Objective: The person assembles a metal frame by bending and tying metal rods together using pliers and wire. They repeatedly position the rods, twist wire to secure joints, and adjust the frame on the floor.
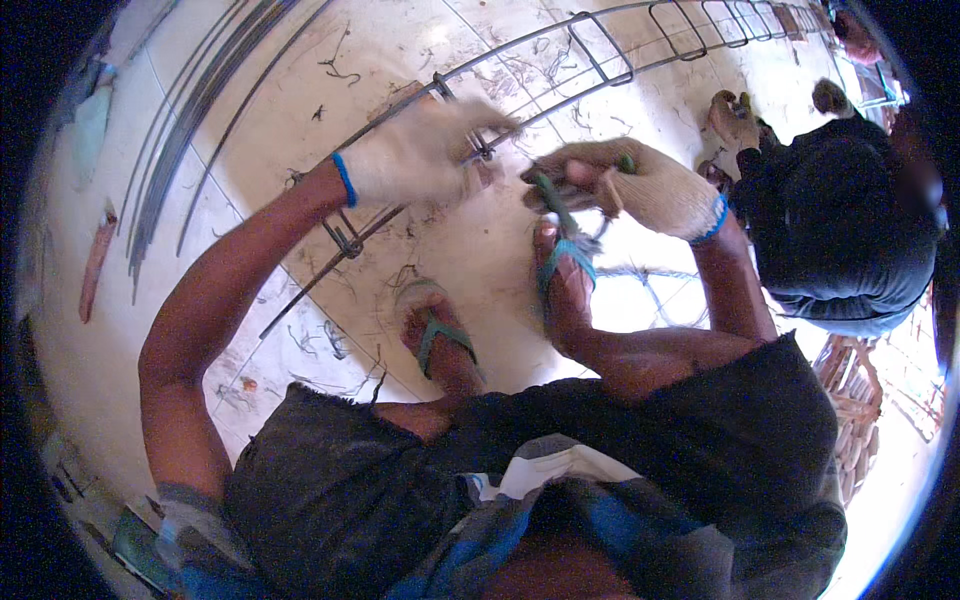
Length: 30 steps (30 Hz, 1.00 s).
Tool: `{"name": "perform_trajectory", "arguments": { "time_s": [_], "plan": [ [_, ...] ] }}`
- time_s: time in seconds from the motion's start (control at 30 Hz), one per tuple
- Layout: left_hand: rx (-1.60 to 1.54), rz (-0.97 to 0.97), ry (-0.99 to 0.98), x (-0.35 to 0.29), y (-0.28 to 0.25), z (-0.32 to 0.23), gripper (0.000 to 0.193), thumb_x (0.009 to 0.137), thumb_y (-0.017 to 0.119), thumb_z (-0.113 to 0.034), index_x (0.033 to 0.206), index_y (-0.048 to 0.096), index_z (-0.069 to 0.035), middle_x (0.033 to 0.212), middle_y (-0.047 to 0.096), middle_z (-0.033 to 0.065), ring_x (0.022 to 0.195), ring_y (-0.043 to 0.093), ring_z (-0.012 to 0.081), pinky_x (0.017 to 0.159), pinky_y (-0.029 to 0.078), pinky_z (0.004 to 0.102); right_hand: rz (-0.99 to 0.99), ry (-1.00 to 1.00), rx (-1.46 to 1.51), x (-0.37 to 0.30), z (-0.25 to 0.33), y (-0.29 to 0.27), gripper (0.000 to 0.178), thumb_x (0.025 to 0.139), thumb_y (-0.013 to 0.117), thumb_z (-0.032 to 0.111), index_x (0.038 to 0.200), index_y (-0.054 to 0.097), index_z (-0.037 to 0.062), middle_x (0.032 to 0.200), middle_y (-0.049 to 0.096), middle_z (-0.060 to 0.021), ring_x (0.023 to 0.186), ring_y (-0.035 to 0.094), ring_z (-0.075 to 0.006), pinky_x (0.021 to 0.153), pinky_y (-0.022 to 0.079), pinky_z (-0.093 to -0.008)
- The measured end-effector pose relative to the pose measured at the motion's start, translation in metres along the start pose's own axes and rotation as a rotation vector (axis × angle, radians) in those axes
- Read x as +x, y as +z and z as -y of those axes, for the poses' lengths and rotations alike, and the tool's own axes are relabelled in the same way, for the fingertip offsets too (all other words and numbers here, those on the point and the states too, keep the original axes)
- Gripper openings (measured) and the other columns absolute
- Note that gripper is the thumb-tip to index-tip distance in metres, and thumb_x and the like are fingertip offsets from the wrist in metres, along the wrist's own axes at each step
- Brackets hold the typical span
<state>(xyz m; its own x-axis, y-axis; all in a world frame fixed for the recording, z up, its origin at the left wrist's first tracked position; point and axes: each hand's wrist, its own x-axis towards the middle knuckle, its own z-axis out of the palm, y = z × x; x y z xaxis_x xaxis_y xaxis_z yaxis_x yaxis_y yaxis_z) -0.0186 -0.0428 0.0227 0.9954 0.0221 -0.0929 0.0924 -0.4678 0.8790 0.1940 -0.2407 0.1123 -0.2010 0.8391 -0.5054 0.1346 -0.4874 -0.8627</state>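
the left hand (425,155) is blurred over the steel frame (515,42), ahead of the feet (567,290); its fingers i cannot tell. the right hand (655,188) grasps green-handled pliers (556,200). probably a tying step; next move calls for bringing pliers closer.

No readable text, label, brand, number or sign is showing anywhere; no surface is carrying legible writing.
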Motion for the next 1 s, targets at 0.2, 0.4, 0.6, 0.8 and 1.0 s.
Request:
{"name": "perform_trajectory", "arguments": {
  "time_s": [0.2, 0.4, 0.6, 0.8, 1.0],
  "plan": [
    [0.075, -0.220, -0.136, 0.018, -0.073, 0.098, 0.043, 0.108, 0.057, -0.028, 0.142, 0.060, -0.003, 0.135, 0.069, 0.0127, 0.121, 0.066, 0.0232, 0.108, 0.050, 0.0349, -0.097, 0.190, 0.152, -0.048, -0.067, -0.014, 0.045, 0.110, 0.049, 0.020, 0.149, 0.056, -0.0010, 0.138, 0.067, -0.0150, 0.116, 0.069, -0.0212, 0.105, 0.053, -0.0344],
    [-0.055, 0.049, -0.151, 0.039, -0.058, 0.163, 0.073, 0.109, 0.050, -0.057, 0.158, 0.046, -0.003, 0.153, 0.056, 0.0084, 0.144, 0.047, 0.0201, 0.122, 0.034, 0.0333, -0.186, 0.387, 0.374, -0.091, -0.112, -0.019, 0.054, 0.111, 0.048, 0.042, 0.146, 0.058, 0.0015, 0.117, 0.072, -0.0187, 0.097, 0.075, -0.0268, 0.086, 0.063, -0.0409],
    [-0.012, -0.094, -0.183, 0.037, -0.041, 0.166, 0.062, 0.111, 0.048, -0.050, 0.142, 0.060, 0.002, 0.137, 0.067, 0.0151, 0.130, 0.058, 0.0229, 0.114, 0.043, 0.0349, -0.076, 0.812, 0.290, -0.131, -0.161, 0.016, 0.057, 0.111, 0.045, 0.048, 0.137, 0.064, 0.0011, 0.112, 0.075, -0.0210, 0.098, 0.076, -0.0286, 0.087, 0.063, -0.0425],
    [0.025, -0.051, -0.221, 0.053, -0.040, 0.166, 0.064, 0.111, 0.044, -0.055, 0.131, 0.064, 0.002, 0.121, 0.070, 0.0140, 0.117, 0.062, 0.0220, 0.106, 0.046, 0.0350, 0.061, 1.039, 0.217, -0.176, -0.265, 0.064, 0.056, 0.108, 0.050, 0.051, 0.135, 0.067, 0.0051, 0.112, 0.076, -0.0185, 0.099, 0.075, -0.0277, 0.092, 0.062, -0.0433],
    [0.081, -0.045, -0.282, 0.042, -0.042, 0.167, 0.060, 0.112, 0.046, -0.053, 0.134, 0.063, 0.000, 0.129, 0.069, 0.0084, 0.126, 0.059, 0.0195, 0.111, 0.044, 0.0358, 0.051, 1.077, 0.164, -0.198, -0.300, 0.057, 0.056, 0.107, 0.052, 0.052, 0.132, 0.069, 0.0053, 0.108, 0.076, -0.0168, 0.096, 0.075, -0.0274, 0.091, 0.061, -0.0437]
  ]
}}
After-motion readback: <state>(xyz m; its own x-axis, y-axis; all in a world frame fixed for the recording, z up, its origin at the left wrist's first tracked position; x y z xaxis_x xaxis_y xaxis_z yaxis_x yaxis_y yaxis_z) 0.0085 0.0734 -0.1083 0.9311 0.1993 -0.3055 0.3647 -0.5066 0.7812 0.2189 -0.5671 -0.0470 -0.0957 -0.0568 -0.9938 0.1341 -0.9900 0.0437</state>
